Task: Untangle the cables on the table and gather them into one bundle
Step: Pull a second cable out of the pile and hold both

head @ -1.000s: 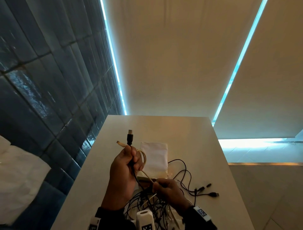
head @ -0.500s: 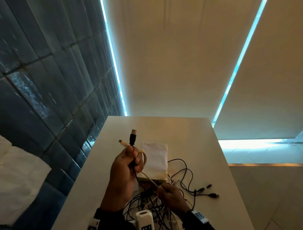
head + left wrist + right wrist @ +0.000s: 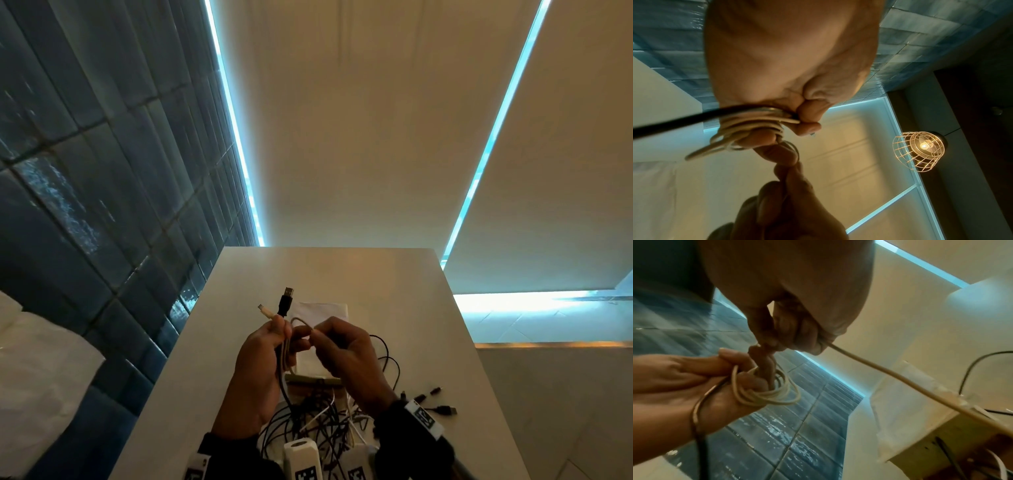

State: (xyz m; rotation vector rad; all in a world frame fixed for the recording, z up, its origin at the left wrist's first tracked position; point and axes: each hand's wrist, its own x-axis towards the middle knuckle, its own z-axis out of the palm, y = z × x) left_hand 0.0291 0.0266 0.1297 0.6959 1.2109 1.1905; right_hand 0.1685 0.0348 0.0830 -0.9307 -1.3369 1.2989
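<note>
My left hand (image 3: 270, 346) is raised above the table and grips a black USB cable (image 3: 285, 303) together with several loops of a beige cable (image 3: 764, 394); both plugs stick up past its fingers. My right hand (image 3: 329, 342) sits right beside it, fingertips meeting the left thumb, and pinches the same beige cable (image 3: 879, 369), which runs down from it to the pile. A tangle of black and white cables (image 3: 318, 421) lies on the table (image 3: 342, 270) below both wrists. In the left wrist view the beige loops (image 3: 748, 129) wrap my fingers.
A white pouch (image 3: 322, 311) lies on the table behind the hands. Loose black plugs (image 3: 442, 407) trail to the right of the pile. Dark tiled wall (image 3: 102, 205) runs along the left edge. A caged lamp (image 3: 920, 149) hangs overhead.
My right hand rose from the pile up to the left hand, bringing the beige cable with it. The left hand kept its grip and stayed raised.
</note>
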